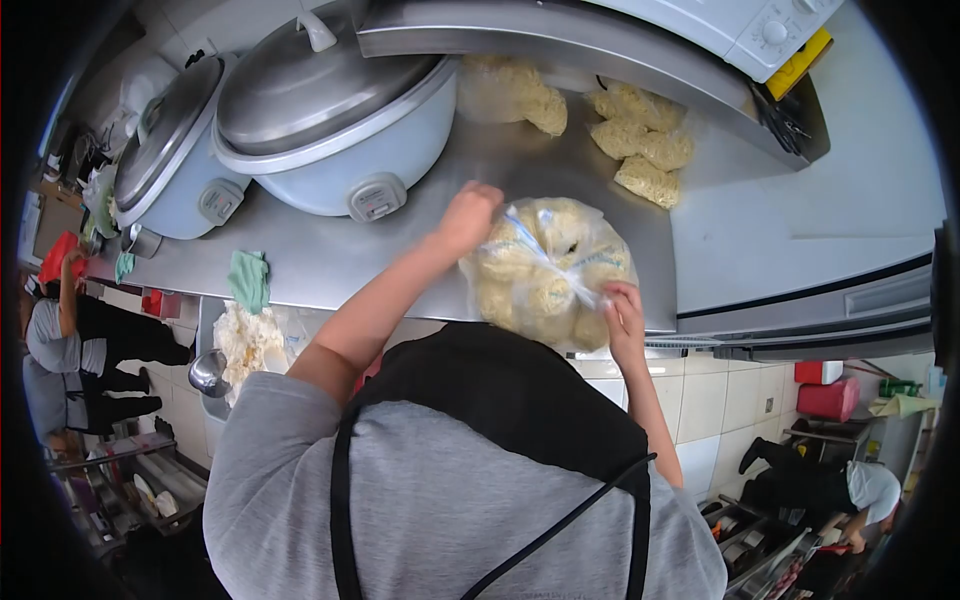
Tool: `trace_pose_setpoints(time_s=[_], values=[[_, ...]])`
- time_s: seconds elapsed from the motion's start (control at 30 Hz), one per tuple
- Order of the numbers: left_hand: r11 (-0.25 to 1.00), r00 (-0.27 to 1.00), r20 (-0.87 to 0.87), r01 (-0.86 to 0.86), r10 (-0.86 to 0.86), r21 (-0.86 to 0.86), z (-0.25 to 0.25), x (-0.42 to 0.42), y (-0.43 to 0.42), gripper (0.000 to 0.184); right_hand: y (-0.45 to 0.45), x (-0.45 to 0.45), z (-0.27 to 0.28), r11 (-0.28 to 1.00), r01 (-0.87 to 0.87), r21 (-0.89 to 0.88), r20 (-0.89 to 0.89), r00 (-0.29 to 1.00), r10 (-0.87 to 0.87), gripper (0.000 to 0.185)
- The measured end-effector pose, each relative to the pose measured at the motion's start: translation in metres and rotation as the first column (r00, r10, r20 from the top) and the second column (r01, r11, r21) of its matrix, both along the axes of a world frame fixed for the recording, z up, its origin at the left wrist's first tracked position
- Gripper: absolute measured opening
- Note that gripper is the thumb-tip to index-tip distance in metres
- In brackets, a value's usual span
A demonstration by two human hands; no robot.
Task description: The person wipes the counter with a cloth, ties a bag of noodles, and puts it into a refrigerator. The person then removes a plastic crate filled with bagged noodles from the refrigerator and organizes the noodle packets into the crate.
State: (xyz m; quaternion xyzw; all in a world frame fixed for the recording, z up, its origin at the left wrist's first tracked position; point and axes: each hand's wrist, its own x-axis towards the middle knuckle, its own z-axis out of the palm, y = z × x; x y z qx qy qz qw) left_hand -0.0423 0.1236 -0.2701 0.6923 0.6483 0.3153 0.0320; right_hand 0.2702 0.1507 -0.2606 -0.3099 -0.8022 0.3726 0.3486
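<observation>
A clear plastic bag full of pale noodle bundles sits at the front edge of the steel counter. Its gathered plastic runs diagonally across the top, with blue print on it. At the bag's upper left is my left hand, slightly blurred, its fingers curled closed; whether plastic is between them is hidden. My right hand pinches the other end of the gathered plastic at the bag's right side.
Two large rice cookers stand at the left. Smaller noodle bags lie under the steel shelf. A green cloth hangs by a tub of white food with a ladle. Other people work at both sides.
</observation>
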Motion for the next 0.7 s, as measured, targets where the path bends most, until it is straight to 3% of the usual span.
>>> trace_pose_setpoints(time_s=[0.07, 0.1, 0.17, 0.2, 0.27, 0.3, 0.37, 0.4, 0.47, 0.6, 0.63, 0.67, 0.7], values=[[0.933, 0.958, -0.059, -0.288, 0.282, -0.214, 0.004, -0.012, -0.006, 0.018, -0.001, 0.003, 0.006, 0.999, 0.011, -0.043, -0.016, 1.000, -0.012, 0.011], [0.936, 0.960, -0.064, -0.281, 0.274, -0.211, 0.010, -0.011, -0.004, 0.018, -0.002, 0.003, 0.011, 0.996, 0.022, -0.089, -0.032, 0.999, -0.025, 0.014], [0.983, 0.979, 0.113, -0.157, 0.167, -0.096, 0.023, -0.002, -0.004, 0.018, 0.000, -0.015, 0.024, 0.993, -0.007, -0.117, -0.068, 0.998, -0.001, 0.014], [0.984, 0.980, 0.111, -0.154, 0.164, -0.094, 0.026, 0.005, -0.002, 0.018, 0.003, -0.023, 0.029, 0.989, -0.047, -0.139, -0.102, 0.994, 0.033, 0.014], [0.998, 0.972, 0.228, 0.061, -0.063, 0.015, 0.034, 0.018, 0.004, 0.017, 0.008, -0.031, 0.030, 0.987, -0.064, -0.149, -0.122, 0.991, 0.046, 0.016], [0.998, 0.972, 0.226, 0.066, -0.069, 0.021, 0.037, 0.020, 0.002, 0.017, 0.010, -0.032, 0.030, 0.983, -0.084, -0.163, -0.136, 0.989, 0.062, 0.018], [0.951, 0.973, 0.145, 0.210, -0.180, -0.229, 0.042, 0.024, -0.004, 0.017, 0.007, -0.027, 0.029, 0.974, -0.078, -0.215, -0.125, 0.991, 0.052, 0.019], [0.951, 0.973, 0.146, 0.211, -0.181, -0.225, 0.043, 0.023, -0.007, 0.017, 0.006, -0.026, 0.027, 0.960, -0.077, -0.270, -0.119, 0.992, 0.046, 0.020], [0.940, 0.980, -0.085, 0.148, -0.182, -0.306, 0.044, 0.019, -0.014, 0.015, 0.005, -0.021, 0.022, 0.946, -0.067, -0.316, -0.126, 0.992, 0.028, 0.020], [0.945, 0.968, -0.217, 0.047, -0.123, -0.324, 0.072, 0.035, -0.023, 0.016, 0.005, -0.020, 0.007, 0.887, -0.091, -0.452, -0.228, 0.974, -0.017, 0.018], [0.944, 0.940, 0.257, 0.275, -0.224, -0.182, 0.064, 0.038, -0.017, 0.017, 0.000, -0.030, 0.019, 0.888, -0.088, -0.451, -0.230, 0.973, -0.021, 0.018], [0.912, 0.679, 0.651, 0.408, -0.339, 0.050, 0.059, 0.042, -0.010, 0.020, -0.005, -0.044, 0.033, 0.789, -0.178, -0.587, -0.452, 0.881, -0.137, 0.016], [0.908, 0.679, 0.648, 0.415, -0.345, 0.049, 0.064, 0.051, -0.004, 0.020, -0.006, -0.056, 0.043, 0.674, -0.304, -0.673, -0.617, 0.733, -0.286, 0.015]])
